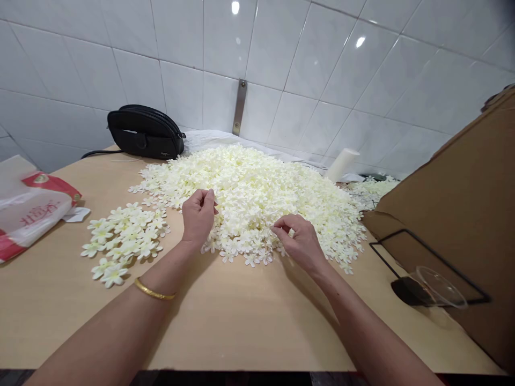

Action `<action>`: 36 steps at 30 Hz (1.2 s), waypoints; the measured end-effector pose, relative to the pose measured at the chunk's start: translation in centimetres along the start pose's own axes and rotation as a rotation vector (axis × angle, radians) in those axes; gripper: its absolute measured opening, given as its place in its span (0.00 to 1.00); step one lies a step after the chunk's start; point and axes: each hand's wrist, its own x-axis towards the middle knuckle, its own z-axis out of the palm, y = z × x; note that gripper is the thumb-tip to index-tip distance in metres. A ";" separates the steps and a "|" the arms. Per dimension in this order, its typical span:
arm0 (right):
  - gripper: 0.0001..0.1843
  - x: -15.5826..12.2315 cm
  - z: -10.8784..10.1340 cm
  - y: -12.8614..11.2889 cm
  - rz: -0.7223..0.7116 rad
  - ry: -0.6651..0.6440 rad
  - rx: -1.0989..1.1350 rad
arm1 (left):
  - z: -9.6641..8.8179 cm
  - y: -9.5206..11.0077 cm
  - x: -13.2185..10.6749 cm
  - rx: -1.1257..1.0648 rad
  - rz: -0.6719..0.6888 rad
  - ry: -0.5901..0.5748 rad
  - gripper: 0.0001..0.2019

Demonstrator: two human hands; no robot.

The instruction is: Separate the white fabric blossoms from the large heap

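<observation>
A big heap of cream fabric flowers (257,187) covers the middle of a light wooden table (241,321). A smaller spread of the same flowers (124,238) lies flat to its left. My left hand (198,214) hovers at the heap's near left edge, fingers curled and thumb pinched to fingertips; whether a flower is between them is hidden. My right hand (300,241) rests on the heap's front edge, with a small flower pinched in its fingertips. A gold bangle (155,291) sits on my left wrist.
A black pouch (145,131) lies at the back left against the tiled wall. A red and white plastic packet (30,209) sits at the left edge. A cardboard box (454,214) fills the right side, with a clear plastic cup (440,287) beside it. A white roll (341,163) stands behind the heap.
</observation>
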 end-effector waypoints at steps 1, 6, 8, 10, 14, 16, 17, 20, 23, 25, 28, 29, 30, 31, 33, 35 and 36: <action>0.07 -0.1 0.0 0.0 -0.025 0.046 -0.028 | 0.0 0.0 0.0 -0.004 0.004 0.001 0.11; 0.09 -0.7 0.7 0.2 -0.287 0.029 -0.327 | 0.0 -0.4 0.2 -0.011 0.023 0.009 0.11; 0.09 -1.1 0.8 0.4 -0.334 -0.045 -0.327 | -0.1 -0.5 0.3 -0.018 0.024 0.019 0.11; 0.09 -1.6 0.6 0.5 -0.303 -0.047 -0.260 | -0.1 -0.6 0.4 -0.034 0.022 0.033 0.11; 0.08 -2.4 -0.3 0.6 -0.216 -0.006 -0.141 | 0.0 -0.6 0.5 -0.050 0.013 0.029 0.12; 0.06 -2.9 -0.4 0.2 -0.205 -0.042 -0.150 | 0.0 -0.7 0.5 -0.054 0.012 0.026 0.12; 0.06 -3.1 -0.4 -0.1 -0.205 -0.066 -0.170 | 0.0 -0.7 0.5 -0.056 0.012 0.026 0.12; 0.06 -3.6 0.3 -0.6 -0.242 -0.121 -0.255 | -0.1 -0.7 0.4 -0.058 0.007 0.029 0.12; 0.07 -3.9 0.9 -0.6 -0.272 -0.135 -0.309 | -0.2 -0.7 0.4 -0.051 0.003 0.026 0.12; 0.07 -3.9 0.9 -0.3 -0.253 -0.131 -0.298 | -0.2 -0.6 0.5 -0.045 0.001 0.022 0.12; 0.08 -3.8 0.5 -0.1 -0.188 -0.112 -0.202 | -0.1 -0.6 0.5 -0.045 -0.002 0.022 0.12; 0.08 -3.7 0.4 0.0 -0.159 -0.100 -0.148 | -0.1 -0.6 0.5 -0.047 -0.003 0.023 0.12; 0.08 -3.6 0.2 0.0 -0.127 -0.088 -0.088 | 0.0 -0.6 0.5 -0.048 -0.004 0.023 0.12; 0.08 -3.4 0.1 0.0 -0.089 -0.073 -0.027 | 0.0 -0.6 0.5 -0.049 -0.005 0.021 0.12; 0.08 -3.1 -0.2 0.0 -0.027 -0.043 0.067 | -0.1 -0.7 0.4 -0.049 -0.006 0.019 0.12; 0.08 -2.9 -0.4 -0.1 -0.028 -0.037 0.087 | -0.1 -0.7 0.4 -0.050 -0.006 0.019 0.12; 0.07 -2.8 -0.4 -0.2 -0.053 -0.051 0.065 | -0.1 -0.7 0.4 -0.052 -0.005 0.021 0.12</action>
